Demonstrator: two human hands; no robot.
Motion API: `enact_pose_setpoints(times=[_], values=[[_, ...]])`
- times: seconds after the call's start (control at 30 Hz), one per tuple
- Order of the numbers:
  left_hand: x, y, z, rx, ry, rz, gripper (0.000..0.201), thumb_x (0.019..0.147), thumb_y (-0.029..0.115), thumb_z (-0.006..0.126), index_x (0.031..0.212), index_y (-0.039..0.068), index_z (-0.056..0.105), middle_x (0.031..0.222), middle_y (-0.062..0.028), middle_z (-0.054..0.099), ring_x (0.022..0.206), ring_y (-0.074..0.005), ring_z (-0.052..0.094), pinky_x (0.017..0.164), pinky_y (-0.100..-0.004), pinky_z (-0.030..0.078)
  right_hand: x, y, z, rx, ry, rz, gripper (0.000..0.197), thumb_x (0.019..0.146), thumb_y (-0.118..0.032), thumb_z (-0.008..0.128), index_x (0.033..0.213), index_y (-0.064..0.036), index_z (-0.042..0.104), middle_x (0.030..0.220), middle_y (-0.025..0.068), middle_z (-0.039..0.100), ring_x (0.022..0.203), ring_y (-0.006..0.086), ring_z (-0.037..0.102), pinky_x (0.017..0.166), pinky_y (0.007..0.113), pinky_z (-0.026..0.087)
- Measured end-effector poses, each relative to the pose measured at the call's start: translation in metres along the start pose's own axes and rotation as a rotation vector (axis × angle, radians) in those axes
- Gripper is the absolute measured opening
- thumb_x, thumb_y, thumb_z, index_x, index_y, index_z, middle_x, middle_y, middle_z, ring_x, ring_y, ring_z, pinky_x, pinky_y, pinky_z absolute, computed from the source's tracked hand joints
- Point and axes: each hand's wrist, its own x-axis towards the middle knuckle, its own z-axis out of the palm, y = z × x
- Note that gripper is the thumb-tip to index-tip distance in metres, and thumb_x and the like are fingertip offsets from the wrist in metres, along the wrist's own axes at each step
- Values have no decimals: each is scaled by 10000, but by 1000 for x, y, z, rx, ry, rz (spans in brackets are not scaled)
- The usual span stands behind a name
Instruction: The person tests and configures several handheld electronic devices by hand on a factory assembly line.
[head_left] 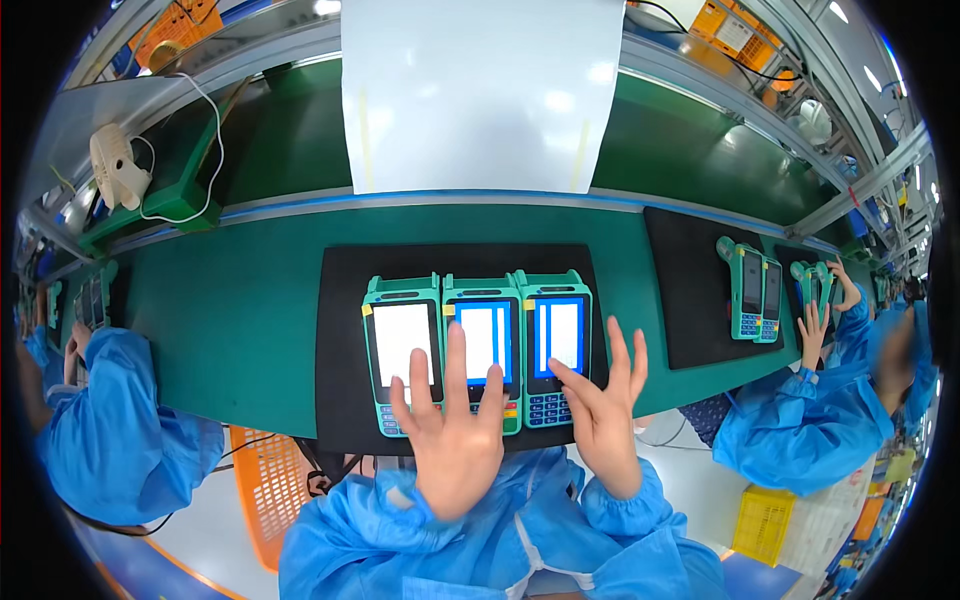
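Where three green handheld payment terminals sit side by side on a black mat [340, 300], screens up and keypads toward the operator, both hands work above the keypad rows. Left hand [455, 440] is open, fingers spread wide, palm down; it covers the keypad of the middle terminal [482, 335] and reaches across to the left terminal [402, 345], fingertips at approx. the lower screen edge. It grips nothing; whether the tips press keys can't be told. Right hand [605, 415] is also open w/ fingers fanned, index extended over the keypad of the right terminal [555, 335]; no pinch, nothing held. Units are butted together, edges touching, probably so one reach covers all three w/o repositioning. All screens are lit: left one plain white, other two white w/ blue borders. Mat lies on a green conveyor belt [230, 320], likely to protect the casings. Other workers in blue coats handle similar terminals on separate mats to the far left and right. A large white sheet [480, 95] hangs behind the belt.
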Motion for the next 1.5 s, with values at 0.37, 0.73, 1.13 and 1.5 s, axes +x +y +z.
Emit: enact_pose_setpoints(times=[0.37,0.73,1.13,1.5], values=[[44,-15,19,23,112,-65,230,840,108,697,1066,124,737,1555,-210,294,1410,-500,170,1083,-649,192,54,19,7,33,88,-90,326,909,-44,591,1146,-216,735,1572,209,229,1450,468,134,1141,617,110],[-18,-5,-5,44,-2,-39,242,827,158,721,1066,189,741,1521,-183,379,1375,-466,233,1082,-675,122,-10,13,-9,42,-24,-10,321,886,-31,607,1135,-180,745,1556,242,259,1440,482,138,1146,567,165],[42,-19,19,68,145,-89,243,827,108,706,1067,140,722,1551,-196,302,1389,-486,214,1073,-670,172,48,26,6,41,131,-37,297,915,-42,592,1131,-181,741,1566,205,252,1449,454,121,1157,535,180],[-27,-9,-10,145,-52,-56,298,808,144,745,1101,197,735,1512,-228,354,1396,-505,142,1094,-637,143,-16,17,-11,54,-22,48,285,900,-26,587,1081,-157,765,1570,217,262,1457,465,100,1155,557,167]])
